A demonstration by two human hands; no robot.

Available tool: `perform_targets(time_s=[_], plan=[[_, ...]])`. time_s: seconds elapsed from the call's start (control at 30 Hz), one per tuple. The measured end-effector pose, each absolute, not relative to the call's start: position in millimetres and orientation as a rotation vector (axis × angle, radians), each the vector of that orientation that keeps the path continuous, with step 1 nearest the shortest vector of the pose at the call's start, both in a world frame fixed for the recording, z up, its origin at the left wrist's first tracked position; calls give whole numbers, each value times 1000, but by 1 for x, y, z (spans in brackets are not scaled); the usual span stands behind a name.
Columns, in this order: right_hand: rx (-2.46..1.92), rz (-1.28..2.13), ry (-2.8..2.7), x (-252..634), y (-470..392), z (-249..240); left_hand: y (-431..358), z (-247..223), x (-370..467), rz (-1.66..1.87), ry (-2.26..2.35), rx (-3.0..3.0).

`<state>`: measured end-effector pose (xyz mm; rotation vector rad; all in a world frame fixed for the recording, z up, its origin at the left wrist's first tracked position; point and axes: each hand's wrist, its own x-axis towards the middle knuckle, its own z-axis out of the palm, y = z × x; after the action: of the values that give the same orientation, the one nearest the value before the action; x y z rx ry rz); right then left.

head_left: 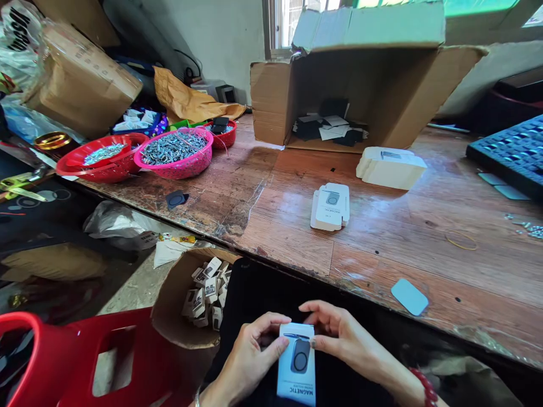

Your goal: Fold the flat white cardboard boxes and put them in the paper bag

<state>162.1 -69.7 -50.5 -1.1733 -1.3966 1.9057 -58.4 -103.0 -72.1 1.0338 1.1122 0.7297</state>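
A small white box (pixel 292 362) printed "MAGNETIC" with a picture of a dark phone holder is held low in front, over my dark-clothed lap. My left hand (pixel 261 350) grips its left side, thumb across the front and fingers behind. At its upper right corner, my right hand (pixel 339 336) pinches the edge with the thumb; its index finger is raised and bent above the top. Some fingertips of both hands are hidden behind the box. On the table beyond lies a small stack of similar flat cartons (pixel 331 206), with a larger stack (pixel 390 168) behind it.
A floor carton (pixel 169 311) on the left holds several finished-looking boxes, beside a red stool (pixel 123 362). Pink (pixel 176 151) and red baskets (pixel 102 158) hold metal parts. A big open carton (pixel 275 102) stands at the back. A light-blue card (pixel 409 297) lies near the table edge.
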Motion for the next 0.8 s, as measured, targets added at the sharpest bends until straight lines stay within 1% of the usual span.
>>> perform_targets(time_s=[0.07, 0.23, 0.37, 0.47, 0.53, 0.63, 0.73, 0.8], plan=[[-1185, 1901, -1283, 160, -74, -58, -103, -76, -60, 737, 1097, 1022], [-1261, 1778, -1336, 156, -81, -64, -106, -81, -58, 756, 1090, 1024], [-1324, 1638, -1509, 151, -82, -59, -104, -80, -50, 800, 1135, 1019], [-1278, 1453, -1722, 146, -76, -45, -93, -78, -59, 868, 1244, 1010], [-1233, 1234, -1816, 146, -64, -33, -79, -79, -82, 966, 1387, 1028], [-1218, 763, -1893, 158, -27, -17, -56, -87, -143, 1133, 1679, 1054], [-1224, 288, -1959, 177, 23, -11, -39, -104, -209, 1111, 1894, 1066], [-1343, 39, -1972, 188, 54, -14, -32, -113, -236, 1076, 2062, 1203]])
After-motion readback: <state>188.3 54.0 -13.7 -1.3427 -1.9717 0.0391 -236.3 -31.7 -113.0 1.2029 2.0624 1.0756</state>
